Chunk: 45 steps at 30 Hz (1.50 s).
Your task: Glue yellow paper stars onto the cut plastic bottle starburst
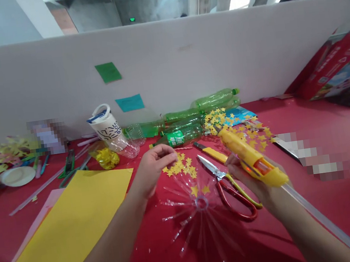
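My right hand [256,182] grips a yellow hot glue gun [249,155], its nozzle pointing away and left. A long clear glue stick [318,215] trails from the gun's back end. Over a small pile of yellow paper stars [184,166], my left hand [155,165] is closed in a pinch; whatever lies between thumb and fingers is too small to make out. Below both hands lies a clear plastic bottle piece [201,203] cut into strips that fan out from its ring, with two stars on its upper strips. Red-handled scissors [238,200] rest beside it.
A yellow box cutter [213,154] lies beyond the scissors. Green plastic bottles [191,131] line the white partition [166,63], near a white patterned cup [106,125]. Yellow paper sheets [77,221] cover the left side. More stars [218,119] sit behind the glue gun.
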### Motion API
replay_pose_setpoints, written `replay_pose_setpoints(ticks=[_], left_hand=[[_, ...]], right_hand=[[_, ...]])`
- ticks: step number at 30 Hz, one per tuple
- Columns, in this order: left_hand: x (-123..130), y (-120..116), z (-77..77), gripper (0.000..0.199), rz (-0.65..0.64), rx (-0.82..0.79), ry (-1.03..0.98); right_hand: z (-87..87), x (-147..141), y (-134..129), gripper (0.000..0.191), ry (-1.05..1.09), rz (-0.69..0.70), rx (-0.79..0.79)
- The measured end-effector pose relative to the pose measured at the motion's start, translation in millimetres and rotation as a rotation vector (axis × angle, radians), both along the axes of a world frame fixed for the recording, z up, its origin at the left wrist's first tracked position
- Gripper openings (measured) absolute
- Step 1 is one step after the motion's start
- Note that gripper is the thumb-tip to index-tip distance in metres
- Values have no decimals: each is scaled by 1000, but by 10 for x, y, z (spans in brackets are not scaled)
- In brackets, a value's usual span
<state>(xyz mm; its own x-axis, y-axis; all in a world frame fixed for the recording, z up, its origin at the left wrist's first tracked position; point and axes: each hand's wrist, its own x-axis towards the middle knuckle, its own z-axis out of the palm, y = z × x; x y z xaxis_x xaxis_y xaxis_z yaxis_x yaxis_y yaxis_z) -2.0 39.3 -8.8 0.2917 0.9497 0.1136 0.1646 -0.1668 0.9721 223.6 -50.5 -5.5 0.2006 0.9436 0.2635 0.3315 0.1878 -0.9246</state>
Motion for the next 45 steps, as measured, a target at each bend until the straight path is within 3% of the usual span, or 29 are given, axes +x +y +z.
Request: replay_pose_setpoints(ticks=[4, 9, 14, 20, 25, 29, 34, 45], left_hand=[[261, -424, 262, 7, -146, -237, -205], [456, -642, 256, 5, -185, -316, -197], [498, -658, 254, 8, -152, -282, -125], [503, -646, 270, 3, -173, -252, -65], [317, -479, 345, 8, 41, 16, 34], [168, -352, 379, 12, 166, 105, 108], [175, -356, 367, 11, 158, 128, 132], [210, -415, 392, 7, 156, 156, 120]], right_hand=[[66, -149, -118, 12, 17, 55, -24], [35, -225, -143, 5, -37, 28, -20], [71, -190, -138, 3, -117, 13, -75], [110, -150, -146, 5, -76, 66, -21], [55, -98, -176, 16, -67, 40, 71], [4, -96, -196, 16, -10, -3, 12], [47, -130, -177, 10, -22, 159, 80], [-5, -158, -168, 5, 52, 167, 80]])
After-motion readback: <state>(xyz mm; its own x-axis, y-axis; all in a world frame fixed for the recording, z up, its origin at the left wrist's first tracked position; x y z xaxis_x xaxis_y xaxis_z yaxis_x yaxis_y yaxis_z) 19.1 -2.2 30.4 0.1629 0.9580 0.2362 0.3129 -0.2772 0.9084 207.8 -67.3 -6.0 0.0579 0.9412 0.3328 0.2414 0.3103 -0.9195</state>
